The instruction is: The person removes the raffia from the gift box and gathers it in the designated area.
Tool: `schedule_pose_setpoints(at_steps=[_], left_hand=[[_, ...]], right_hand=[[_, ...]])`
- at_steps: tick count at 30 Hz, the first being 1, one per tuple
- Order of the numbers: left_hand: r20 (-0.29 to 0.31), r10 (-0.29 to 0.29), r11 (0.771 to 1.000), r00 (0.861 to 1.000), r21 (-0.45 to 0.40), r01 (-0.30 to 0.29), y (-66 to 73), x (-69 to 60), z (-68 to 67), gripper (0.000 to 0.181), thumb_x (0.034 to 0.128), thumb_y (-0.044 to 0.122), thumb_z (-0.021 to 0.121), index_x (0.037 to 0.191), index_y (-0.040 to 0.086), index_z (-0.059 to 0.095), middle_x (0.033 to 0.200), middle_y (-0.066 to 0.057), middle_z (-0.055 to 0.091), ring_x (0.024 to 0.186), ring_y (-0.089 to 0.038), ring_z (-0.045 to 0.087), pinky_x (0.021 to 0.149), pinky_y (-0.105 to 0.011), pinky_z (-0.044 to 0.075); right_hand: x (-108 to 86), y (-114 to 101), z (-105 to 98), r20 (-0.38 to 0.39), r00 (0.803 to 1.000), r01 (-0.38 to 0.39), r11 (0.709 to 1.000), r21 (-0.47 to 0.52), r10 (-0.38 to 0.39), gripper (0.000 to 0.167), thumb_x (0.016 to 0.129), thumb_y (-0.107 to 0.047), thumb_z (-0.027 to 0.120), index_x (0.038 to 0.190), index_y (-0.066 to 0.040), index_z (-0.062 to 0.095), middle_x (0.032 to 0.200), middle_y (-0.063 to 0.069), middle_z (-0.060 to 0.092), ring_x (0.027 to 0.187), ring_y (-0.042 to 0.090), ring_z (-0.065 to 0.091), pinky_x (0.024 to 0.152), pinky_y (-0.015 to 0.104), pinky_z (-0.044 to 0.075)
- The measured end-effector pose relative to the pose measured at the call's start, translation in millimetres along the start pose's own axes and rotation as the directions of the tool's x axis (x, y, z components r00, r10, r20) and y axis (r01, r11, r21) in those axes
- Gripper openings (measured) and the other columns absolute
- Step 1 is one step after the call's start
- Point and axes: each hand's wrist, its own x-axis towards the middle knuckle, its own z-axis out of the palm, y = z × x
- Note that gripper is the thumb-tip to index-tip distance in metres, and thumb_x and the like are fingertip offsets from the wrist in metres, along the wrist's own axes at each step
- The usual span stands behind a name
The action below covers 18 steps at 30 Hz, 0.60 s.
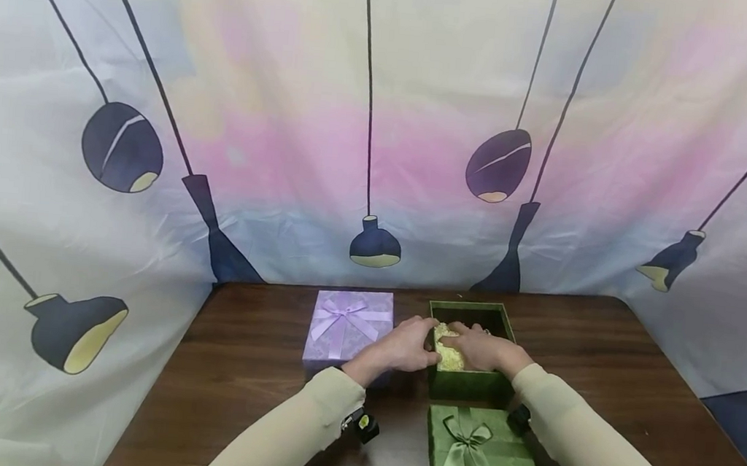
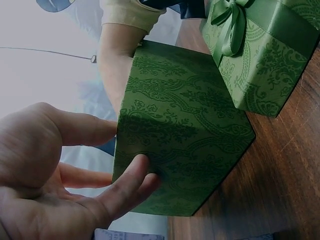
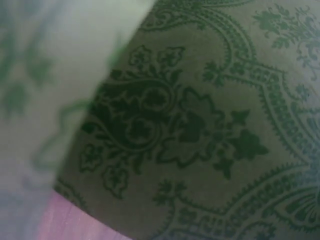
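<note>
A lidless green patterned box (image 1: 469,388) stands on the table. A yellow, crinkly mass (image 1: 451,357), perhaps shredded filler, lies toward its left side. My left hand (image 1: 407,344) grips the box's left wall. In the left wrist view, some of its fingers (image 2: 127,180) rest on the outer wall and others reach over the rim. My right hand (image 1: 479,347) is inside the box with its fingers extended onto the yellow mass; its fingertips are partly hidden. The right wrist view shows only green patterned surfaces (image 3: 200,125) close up.
A green lid with a ribbon bow (image 1: 480,464) lies in front of the box. To the left stands a purple box with a lilac bow (image 1: 353,326). The dark wooden table (image 1: 238,369) ends at a printed fabric backdrop (image 1: 302,132).
</note>
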Motion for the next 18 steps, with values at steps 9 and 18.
schedule_pose_setpoints(at_steps=[9,18], left_hand=[[-0.021,0.035,0.999,0.999,0.012,-0.035,-1.6,1.2,0.0,0.063,0.0839,0.026,0.073,0.137,0.001,0.051,0.109,-0.01,0.062,0.095,-0.015,0.056,0.085,-0.026,0.048],[-0.014,0.021,1.0,1.0,0.01,-0.021,0.7,0.5,1.7,0.061,0.0847,0.026,0.073,0.137,0.002,0.051,0.112,-0.01,0.061,0.098,-0.016,0.057,0.087,-0.027,0.048]], right_hand=[[0.1,2.5,2.3,-0.015,1.0,-0.013,1.0,-0.009,0.013,0.057,0.089,0.0,0.066,0.141,-0.013,0.049,0.149,0.026,0.035,0.124,0.063,0.039,0.092,0.067,0.042],[-1.4,2.0,2.6,-0.027,1.0,-0.003,1.0,-0.003,0.003,0.057,0.085,0.011,0.063,0.137,-0.011,0.054,0.144,0.026,0.042,0.132,0.05,0.04,0.1,0.067,0.037]])
